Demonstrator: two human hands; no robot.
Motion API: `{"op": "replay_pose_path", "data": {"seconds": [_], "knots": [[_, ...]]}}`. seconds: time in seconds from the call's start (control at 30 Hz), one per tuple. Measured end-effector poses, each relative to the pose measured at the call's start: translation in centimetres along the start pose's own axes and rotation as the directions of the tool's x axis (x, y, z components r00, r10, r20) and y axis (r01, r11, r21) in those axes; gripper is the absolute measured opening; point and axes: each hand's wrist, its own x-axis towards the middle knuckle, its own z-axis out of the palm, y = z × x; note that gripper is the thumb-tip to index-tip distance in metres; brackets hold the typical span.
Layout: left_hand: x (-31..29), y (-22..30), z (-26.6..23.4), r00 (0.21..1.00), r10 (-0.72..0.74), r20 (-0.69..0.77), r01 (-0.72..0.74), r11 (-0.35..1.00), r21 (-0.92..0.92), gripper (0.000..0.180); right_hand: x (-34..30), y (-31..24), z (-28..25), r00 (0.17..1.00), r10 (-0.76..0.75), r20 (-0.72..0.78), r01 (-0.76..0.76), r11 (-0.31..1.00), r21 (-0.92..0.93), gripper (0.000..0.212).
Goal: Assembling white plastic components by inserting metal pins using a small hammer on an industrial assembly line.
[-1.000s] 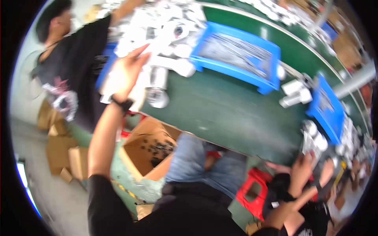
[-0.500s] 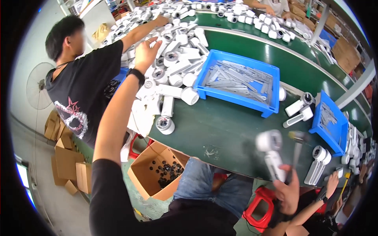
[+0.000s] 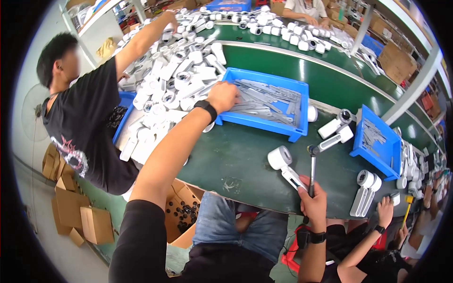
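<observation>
My left hand (image 3: pixel 224 95) is over the left end of a blue tray (image 3: pixel 260 123), its fingers curled down beside the flat grey strips (image 3: pixel 271 101) inside. Whether a strip is between the fingertips is hidden. On the right, my right hand (image 3: pixel 314 203) is closed around a hammer (image 3: pixel 312 170) with a thin metal shaft, held head up. The same hand also grips the slotted handle of a white handheld fan part (image 3: pixel 279 158), whose round head points up and left over the green table (image 3: pixel 226 165).
White fan parts (image 3: pixel 186 70) are heaped at the far left, where a co-worker in black (image 3: pixel 85 108) reaches across. A second blue tray (image 3: pixel 377 153) and loose fan parts (image 3: pixel 365 191) lie right. A cardboard box (image 3: pixel 181 236) with black pieces stands below the edge.
My left hand has moved from above the white heap, right and down to the blue tray. The fan part and hammer in my right hand have shifted left. The view has turned slightly.
</observation>
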Motion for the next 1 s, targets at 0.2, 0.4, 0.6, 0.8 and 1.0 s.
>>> {"op": "replay_pose_path", "data": {"seconds": [0.2,0.4,0.6,0.8,1.0], "knots": [[1.5,-0.4,2.0,0.983,-0.177,-0.055,0.181,0.979,0.098,0.028,-0.2,0.3,-0.2,0.995,-0.027,0.098,0.026,1.0,0.005,0.028],[1.8,1.8,1.3,0.987,-0.138,-0.086,0.158,0.939,0.306,0.022,-0.3,0.2,-0.4,0.996,-0.008,0.091,0.012,0.999,-0.05,0.028],[0.6,1.2,-0.4,0.896,-0.341,-0.284,0.312,0.939,-0.143,0.02,-0.4,1.1,-0.6,0.972,-0.236,0.0,0.235,0.968,0.089,0.033],[-5.9,8.7,-8.9,0.941,-0.315,0.124,0.085,-0.136,-0.987,0.023,-1.8,2.9,-0.7,0.905,-0.374,-0.201,0.412,0.888,0.203,0.024],[-14.3,18.2,-6.8,0.982,-0.098,0.164,0.109,-0.42,-0.901,0.02,-4.6,-3.5,5.1,0.954,-0.233,-0.191,0.293,0.861,0.415,0.035]]}}
